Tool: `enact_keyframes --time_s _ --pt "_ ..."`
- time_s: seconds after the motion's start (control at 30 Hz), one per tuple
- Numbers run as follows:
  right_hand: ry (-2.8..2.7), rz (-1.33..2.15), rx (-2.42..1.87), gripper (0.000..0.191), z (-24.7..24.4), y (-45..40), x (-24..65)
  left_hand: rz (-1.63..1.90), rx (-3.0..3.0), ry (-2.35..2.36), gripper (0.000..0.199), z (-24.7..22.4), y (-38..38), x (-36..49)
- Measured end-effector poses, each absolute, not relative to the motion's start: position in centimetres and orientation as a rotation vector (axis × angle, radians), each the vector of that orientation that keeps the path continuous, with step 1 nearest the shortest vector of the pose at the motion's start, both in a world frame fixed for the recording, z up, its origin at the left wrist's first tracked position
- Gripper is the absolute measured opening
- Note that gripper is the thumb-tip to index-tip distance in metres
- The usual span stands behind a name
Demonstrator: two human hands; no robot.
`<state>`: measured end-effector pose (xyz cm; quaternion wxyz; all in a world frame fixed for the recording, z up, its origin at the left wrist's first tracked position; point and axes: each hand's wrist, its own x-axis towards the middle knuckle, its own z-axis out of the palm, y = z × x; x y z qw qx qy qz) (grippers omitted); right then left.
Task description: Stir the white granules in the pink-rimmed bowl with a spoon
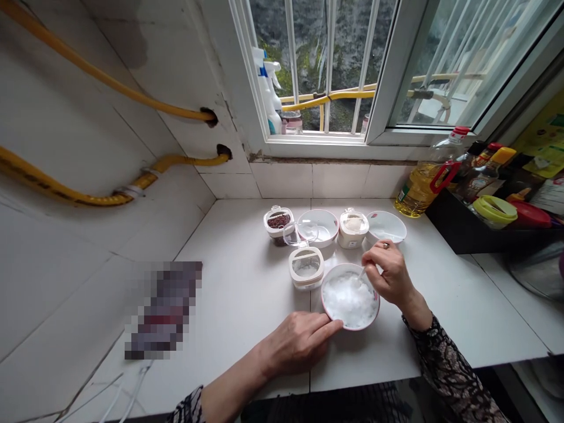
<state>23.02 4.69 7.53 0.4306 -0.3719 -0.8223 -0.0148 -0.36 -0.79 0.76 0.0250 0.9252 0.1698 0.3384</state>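
While the right grip [363,271] is closed on a pale utensil [360,275] dipping into a bowl of white grains [351,296], the left grip [335,324] steadies that bowl's near-left rim, fingers together. Beyond them on the bench [247,282] stand three lidded containers and two bowls, with an oil bottle [416,188] farther right.
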Motion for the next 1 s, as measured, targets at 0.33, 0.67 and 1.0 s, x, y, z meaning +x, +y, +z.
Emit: enact_keyframes --time_s 0.33,0.67,1.0 --pt "-1.709 0.518 -1.291 0.018 7.3 4.7 22.6 1.046 2.866 0.532 0.036 0.7 -0.8 -0.4" --pt "-1.366 0.951 -1.33 0.016 7.1 5.6 23.0 1.041 2.855 0.529 0.037 0.7 -0.8 -0.4" --pt "-1.274 1.102 -1.251 0.013 6.9 5.8 22.2 1.033 2.853 0.531 0.035 0.7 -0.9 -0.4"
